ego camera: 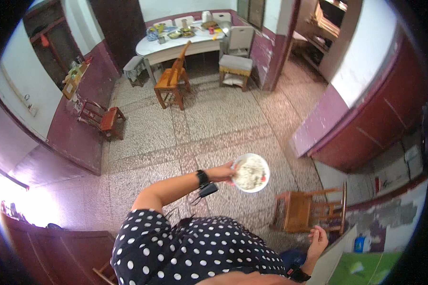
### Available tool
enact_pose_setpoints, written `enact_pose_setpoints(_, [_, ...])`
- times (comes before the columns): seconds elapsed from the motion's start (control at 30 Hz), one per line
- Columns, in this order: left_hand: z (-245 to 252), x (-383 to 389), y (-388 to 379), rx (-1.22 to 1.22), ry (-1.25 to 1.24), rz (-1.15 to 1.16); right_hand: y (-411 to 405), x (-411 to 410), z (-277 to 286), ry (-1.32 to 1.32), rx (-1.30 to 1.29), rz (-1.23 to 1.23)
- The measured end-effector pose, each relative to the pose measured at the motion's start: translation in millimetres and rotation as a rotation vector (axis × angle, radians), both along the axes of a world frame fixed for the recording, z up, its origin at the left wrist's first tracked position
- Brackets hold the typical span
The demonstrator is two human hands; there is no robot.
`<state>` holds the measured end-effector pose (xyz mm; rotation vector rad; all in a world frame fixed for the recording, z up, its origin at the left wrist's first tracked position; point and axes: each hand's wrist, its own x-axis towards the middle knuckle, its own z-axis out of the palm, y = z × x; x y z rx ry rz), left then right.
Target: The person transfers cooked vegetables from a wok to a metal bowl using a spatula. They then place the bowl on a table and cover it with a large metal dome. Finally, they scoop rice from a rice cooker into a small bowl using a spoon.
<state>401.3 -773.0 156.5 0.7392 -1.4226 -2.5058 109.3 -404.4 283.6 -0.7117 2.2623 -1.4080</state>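
My left hand [225, 172] grips the rim of a white bowl [268, 174] and holds it out above the floor. White, grainy food [250, 172] that looks like cooked rice fills the bowl, with a small red spot at its right side. A black watch [202, 178] circles my left wrist, and a small black device on a cord [207, 190] hangs under it. Off to the right, my right hand [318, 239] hangs with loosely curled fingers and nothing in it. Close beside that hand is a wooden chair [298, 211].
Dishes of food stand on a white table [199, 43] against the far wall. Around it are a wooden chair [172, 79] and a cushioned chair [236, 63]. A low reddish chair [110, 119] stands by the left wall. At right, a doorway post [279, 60] borders another room.
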Motion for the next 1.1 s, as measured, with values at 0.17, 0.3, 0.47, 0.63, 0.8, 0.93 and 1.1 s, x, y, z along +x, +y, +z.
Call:
enact_pose_setpoints(0.17, [-5,95,-96,0.029,0.079,0.356,-160,-29,-1,0.025,0.008,0.228])
enact_pose_setpoints(0.3, [0,165,-150,0.074,0.032,0.611,-300,-59,-25,-0.076,-0.108,0.436])
enact_pose_setpoints(0.47, [46,196,-209,0.148,-0.211,0.862,-479,-70,-22,-0.102,-0.077,0.624])
enact_pose_setpoints(0.63, [51,199,-305,0.148,-0.132,0.898,-622,-55,14,-0.076,-0.161,0.756])
enact_pose_setpoints(0.8, [75,146,-440,0.034,-0.29,0.831,-704,-79,12,0.027,-0.119,0.613])
enact_pose_setpoints(0.93, [94,66,-556,-0.004,-0.236,0.564,-721,-112,-15,-0.013,-0.08,0.372])
enact_pose_setpoints(1.1, [105,-62,-684,-0.013,-0.244,0.215,-729,-172,-10,0.094,-0.062,0.152])
